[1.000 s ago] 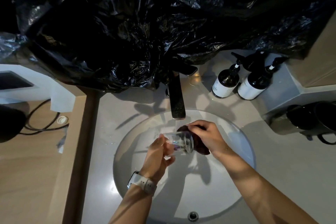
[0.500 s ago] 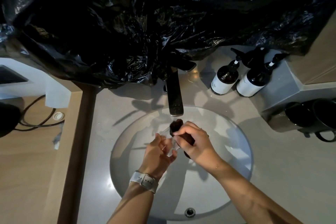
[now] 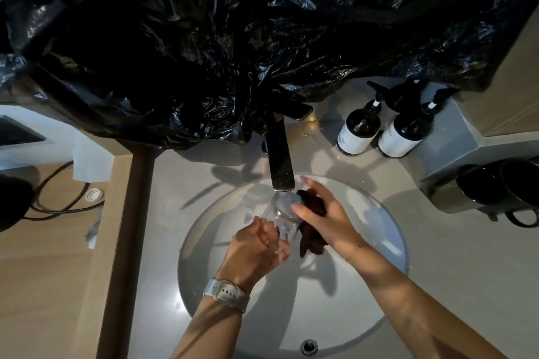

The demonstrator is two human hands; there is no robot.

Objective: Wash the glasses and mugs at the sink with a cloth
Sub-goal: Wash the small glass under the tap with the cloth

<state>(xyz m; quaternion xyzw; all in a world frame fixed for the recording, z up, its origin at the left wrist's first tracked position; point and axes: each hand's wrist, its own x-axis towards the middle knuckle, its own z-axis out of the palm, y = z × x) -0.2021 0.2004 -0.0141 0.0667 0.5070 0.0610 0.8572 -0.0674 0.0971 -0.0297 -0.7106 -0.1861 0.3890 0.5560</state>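
A clear drinking glass (image 3: 281,211) is held tilted over the round white sink (image 3: 376,245), its mouth just under the black faucet spout (image 3: 280,167). My left hand (image 3: 258,246), with a white watch on the wrist, grips the glass by its base. My right hand (image 3: 323,217) holds a dark brown cloth (image 3: 310,243) against the right side of the glass, fingers spread along it. Two black mugs (image 3: 495,186) stand on the counter at the far right.
Two dark pump bottles (image 3: 360,130) with white labels stand behind the sink on the right. Crumpled black plastic sheeting (image 3: 204,46) hangs over the back. A wooden counter (image 3: 43,271) with a black cable (image 3: 55,207) lies left. The drain (image 3: 308,346) sits at the basin's near edge.
The glass has been turned from lying sideways to mouth-up under the spout. My right hand with the cloth has shifted from the glass's mouth to its right side.
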